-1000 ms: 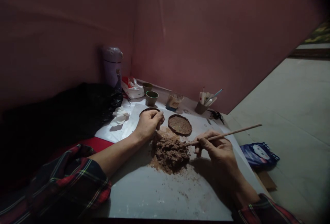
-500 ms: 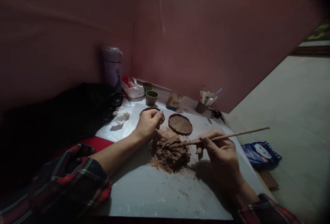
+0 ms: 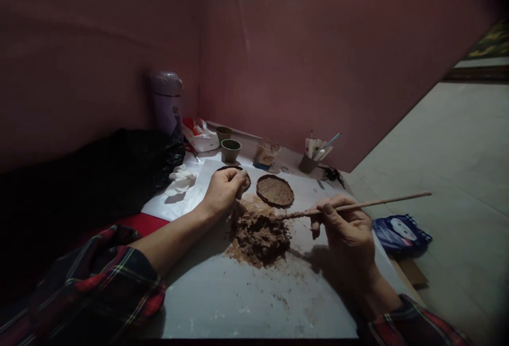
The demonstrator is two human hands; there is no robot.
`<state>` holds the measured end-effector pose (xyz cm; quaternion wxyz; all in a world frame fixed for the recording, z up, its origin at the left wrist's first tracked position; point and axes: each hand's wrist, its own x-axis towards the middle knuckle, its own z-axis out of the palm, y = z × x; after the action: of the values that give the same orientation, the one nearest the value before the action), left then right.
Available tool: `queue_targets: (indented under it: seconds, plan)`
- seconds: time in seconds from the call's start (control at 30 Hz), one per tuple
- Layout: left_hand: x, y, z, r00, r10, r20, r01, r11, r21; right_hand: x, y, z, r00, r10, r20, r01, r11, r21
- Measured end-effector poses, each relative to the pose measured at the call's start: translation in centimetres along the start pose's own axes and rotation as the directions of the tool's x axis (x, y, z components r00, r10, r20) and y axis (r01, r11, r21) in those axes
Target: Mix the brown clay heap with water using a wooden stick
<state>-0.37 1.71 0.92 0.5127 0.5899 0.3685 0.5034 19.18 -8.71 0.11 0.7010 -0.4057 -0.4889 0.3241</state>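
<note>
My right hand grips a long thin wooden stick, its left end coated in brown paste. That end is at the upper right edge of a mound of wet, lumpy brown paste, on the white board. Just above the mound's left side, my left hand is closed, thumb against fingers; whatever it may hold is hidden. A round, shallow brown disc with a raised rim lies behind the mound. Another dark round piece shows partly behind my left hand.
Two small cups, a glass with murky contents and a pot of brushes and sticks stand at the back. Crumpled tissue, a black plastic bag and a purple flask are leftward. A blue pouch lies right.
My right hand has drawn the stick rightward, so its coated end moved from over the mound to its edge. My left hand stays closed in nearly the same place. The view shifted slightly.
</note>
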Motion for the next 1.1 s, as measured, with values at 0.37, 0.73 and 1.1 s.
queue_targets:
  seconds: [0.37, 0.73, 1.1]
  plan:
    - [0.2, -0.7, -0.1, 1.000, -0.008, 0.014, 0.008, 1.000, 0.019, 0.0, 0.1, -0.9, 0.978, 0.112, 0.174, -0.101, 0.992, -0.071]
    - [0.3, -0.9, -0.2, 1.000, -0.018, 0.022, 0.018, 1.000, -0.005, 0.2, 0.0, -0.9, 0.999, -0.013, 0.029, 0.013, 1.000, -0.021]
    - [0.3, -0.9, -0.1, 1.000, -0.019, 0.020, 0.019, 1.000, 0.004, 0.1, 0.0, -0.5, 0.993, 0.034, 0.116, -0.034, 0.999, -0.002]
